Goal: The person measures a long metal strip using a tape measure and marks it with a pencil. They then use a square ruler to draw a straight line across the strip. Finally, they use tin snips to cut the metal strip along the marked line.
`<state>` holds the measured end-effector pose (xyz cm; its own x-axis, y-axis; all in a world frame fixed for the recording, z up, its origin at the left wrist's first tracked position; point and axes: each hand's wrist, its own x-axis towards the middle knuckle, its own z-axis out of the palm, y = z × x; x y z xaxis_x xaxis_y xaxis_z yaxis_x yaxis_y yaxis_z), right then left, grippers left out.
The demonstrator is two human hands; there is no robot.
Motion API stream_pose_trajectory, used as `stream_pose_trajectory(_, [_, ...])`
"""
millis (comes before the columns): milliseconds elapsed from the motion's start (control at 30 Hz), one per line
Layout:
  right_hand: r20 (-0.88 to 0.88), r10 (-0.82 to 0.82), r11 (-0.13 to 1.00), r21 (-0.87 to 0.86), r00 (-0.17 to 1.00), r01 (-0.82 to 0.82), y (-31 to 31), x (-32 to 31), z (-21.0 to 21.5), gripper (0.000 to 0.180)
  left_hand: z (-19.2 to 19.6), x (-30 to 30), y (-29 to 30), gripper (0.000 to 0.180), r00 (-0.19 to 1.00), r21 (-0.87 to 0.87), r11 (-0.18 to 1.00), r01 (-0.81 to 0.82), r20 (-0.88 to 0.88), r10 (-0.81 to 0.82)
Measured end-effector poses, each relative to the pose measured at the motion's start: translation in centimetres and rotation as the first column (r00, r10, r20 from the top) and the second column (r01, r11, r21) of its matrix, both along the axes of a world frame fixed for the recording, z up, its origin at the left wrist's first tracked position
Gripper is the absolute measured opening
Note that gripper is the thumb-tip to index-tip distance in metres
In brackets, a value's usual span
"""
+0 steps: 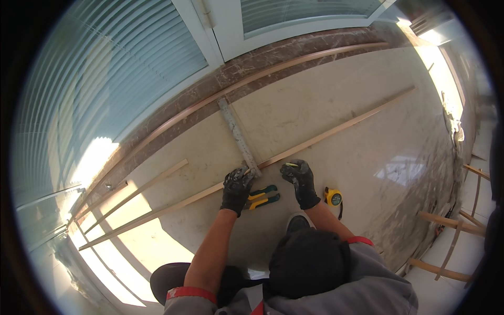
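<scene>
Both my hands wear black, dusty work gloves. My left hand [237, 189] is closed at the near end of a grey, worn metal bar [236, 131], where it crosses a long thin wooden strip [325, 135]. The strip runs beneath that hand, so part of its grip is hidden. To the right, just on the near side of the strip, my right hand [299, 181] pinches a short yellowish stick [291, 165], probably a pencil. Between the hands, on the floor, lies a yellow and dark green hand tool [262, 197] like pliers or snips.
A yellow tape measure [333, 197] sits right of my right hand. Another wooden strip [139, 194] lies at the left. A long copper-coloured strip [262, 72] follows the reddish-brown sill below white-framed glass doors [215, 47]. Wooden pieces [446, 220] stand at the far right.
</scene>
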<state>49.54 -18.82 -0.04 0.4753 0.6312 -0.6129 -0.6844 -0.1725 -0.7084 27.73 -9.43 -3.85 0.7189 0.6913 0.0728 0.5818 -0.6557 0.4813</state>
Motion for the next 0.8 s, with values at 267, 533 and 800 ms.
stream_pose_trajectory(267, [0.574,0.576,0.796,-0.231,0.582,-0.56,2.1,-1.7,6.3,0.029,0.3,0.1,0.2,0.048,1.0,-0.019,1.0,0.003,-0.026,-0.004])
stream_pose_trajectory(533, [0.696,0.457,0.858,-0.18,0.554,-0.481,0.6,-1.9,-0.1,0.028,0.5,0.5,0.2,0.048,0.999,0.0,1.0,0.015,-0.036,-0.015])
stream_pose_trajectory(800, [0.91,0.31,0.839,-0.125,0.277,-0.529,1.5,-2.1,-0.2,0.028,0.6,0.3,0.2,0.038,1.0,-0.041,0.999,0.014,-0.017,-0.015])
